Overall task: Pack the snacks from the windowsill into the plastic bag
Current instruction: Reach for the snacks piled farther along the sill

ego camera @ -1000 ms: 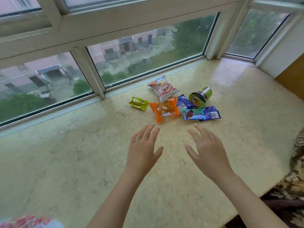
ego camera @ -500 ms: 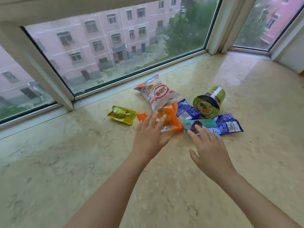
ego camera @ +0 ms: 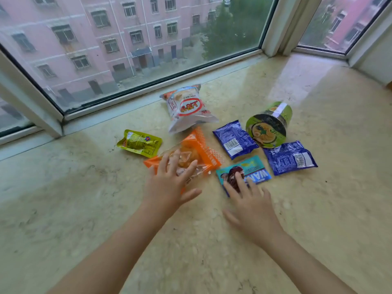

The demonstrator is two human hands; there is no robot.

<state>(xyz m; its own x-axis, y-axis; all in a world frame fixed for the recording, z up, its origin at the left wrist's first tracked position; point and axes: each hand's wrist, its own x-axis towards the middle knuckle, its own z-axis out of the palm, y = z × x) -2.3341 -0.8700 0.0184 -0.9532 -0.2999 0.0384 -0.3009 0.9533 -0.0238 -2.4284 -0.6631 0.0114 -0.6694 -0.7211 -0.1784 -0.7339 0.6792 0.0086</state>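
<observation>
Several snacks lie on the marble windowsill (ego camera: 84,198). My left hand (ego camera: 169,183) lies with spread, straight fingers on the orange packet (ego camera: 197,151), which looks tilted up at its far end. My right hand (ego camera: 250,204) has straight fingers touching the teal packet (ego camera: 254,168). Around them are a yellow-green packet (ego camera: 139,143), a white packet with a red ring (ego camera: 188,108), two blue packets (ego camera: 234,140) (ego camera: 290,158) and a green cup (ego camera: 268,125) lying on its side. No plastic bag is in view.
The window glass and its white frame (ego camera: 148,90) run close behind the snacks. A frame post (ego camera: 280,26) stands at the back right corner. The windowsill stretches wide to the left and right of the pile.
Both hands moved forward from bare sill onto the snacks: the left onto the orange packet, the right onto the teal packet. The orange packet has shifted and tilted. The camera came closer.
</observation>
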